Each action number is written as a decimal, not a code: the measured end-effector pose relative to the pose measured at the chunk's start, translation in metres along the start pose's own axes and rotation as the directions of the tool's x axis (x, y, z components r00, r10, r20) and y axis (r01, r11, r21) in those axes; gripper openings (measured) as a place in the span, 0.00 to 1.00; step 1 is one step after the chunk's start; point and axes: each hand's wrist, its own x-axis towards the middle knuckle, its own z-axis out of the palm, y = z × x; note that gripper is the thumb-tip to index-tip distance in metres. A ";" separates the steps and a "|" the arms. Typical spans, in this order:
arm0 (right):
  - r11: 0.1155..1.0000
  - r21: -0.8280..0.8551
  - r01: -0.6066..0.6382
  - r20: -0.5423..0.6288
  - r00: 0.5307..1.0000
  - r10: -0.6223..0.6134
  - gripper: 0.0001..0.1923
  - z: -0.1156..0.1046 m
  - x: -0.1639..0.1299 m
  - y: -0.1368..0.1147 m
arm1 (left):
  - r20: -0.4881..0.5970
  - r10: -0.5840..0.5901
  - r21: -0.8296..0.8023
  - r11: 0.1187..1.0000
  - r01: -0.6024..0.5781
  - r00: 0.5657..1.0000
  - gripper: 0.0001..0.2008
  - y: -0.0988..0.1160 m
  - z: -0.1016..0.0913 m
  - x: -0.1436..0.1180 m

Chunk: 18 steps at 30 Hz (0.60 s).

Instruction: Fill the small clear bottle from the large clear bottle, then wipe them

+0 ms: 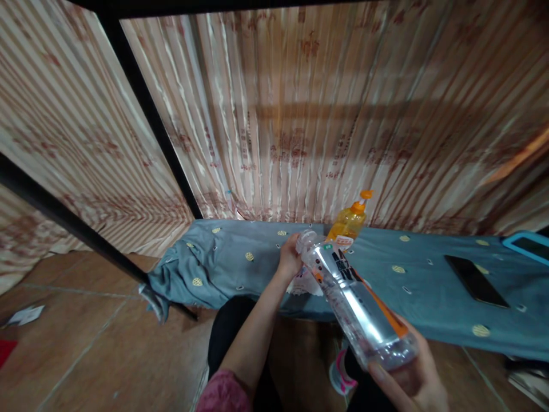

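In the head view, a clear bottle point(355, 303) is held up in both hands in front of the pump bottle point(346, 226), which serves here as the landmark. The step in hand is judged to be the handling of this clear bottle at its two ends; the next move appears to call for the base to be supported firmly while the neck is worked or turned, with light pressure, since the thin wall would probably give. The neck is gripped by the left hand point(290, 257), just left of the pump bottle, with the fingers curled in and partly hidden behind the plastic; whether a cap is fitted cannot be told. The base is clasped by the right hand point(412, 372), below and to the right of the pump bottle, with the thumb laid along the near side and the fingers spread only as wide as the bottle's girth. The hands are thus well apart from each other, and the bottle is tilted between them, neck higher than base. Something white and crumpled point(302, 284) is seen below and left of the pump bottle, while a dark phone point(476, 280) is laid to its right on the cloth-covered worktop point(377, 292).
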 end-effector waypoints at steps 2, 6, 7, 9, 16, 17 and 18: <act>0.996 0.088 -0.004 0.005 1.000 0.004 0.49 0.004 0.002 0.001 | -0.008 0.007 0.001 1.000 -0.007 1.000 0.11 0.003 -0.001 0.002; 0.990 0.143 0.023 0.020 0.999 -0.026 0.52 0.007 0.007 0.004 | -0.014 0.001 0.021 1.000 0.000 1.000 0.11 0.009 -0.003 0.003; 0.990 0.141 0.025 0.019 0.999 -0.028 0.52 0.007 0.007 0.004 | -0.011 -0.008 0.026 1.000 0.008 1.000 0.10 0.010 -0.004 0.004; 0.990 0.138 0.022 0.014 1.000 -0.024 0.51 0.009 0.006 0.004 | -0.010 -0.023 0.028 0.999 0.024 1.000 0.09 0.011 -0.004 0.004; 0.991 0.131 -0.032 -0.073 0.996 0.042 0.49 0.008 0.000 0.005 | 0.029 0.031 0.007 0.999 -0.031 0.999 0.11 0.002 -0.003 0.004; 0.995 0.101 -0.016 -0.078 0.997 0.024 0.48 0.004 0.002 0.007 | 0.034 0.042 -0.010 0.999 -0.042 0.999 0.12 0.000 -0.002 0.003; 0.998 0.065 0.007 -0.075 0.997 -0.002 0.47 -0.001 0.004 0.010 | 0.036 0.050 -0.026 0.998 -0.049 0.998 0.12 -0.002 -0.002 0.003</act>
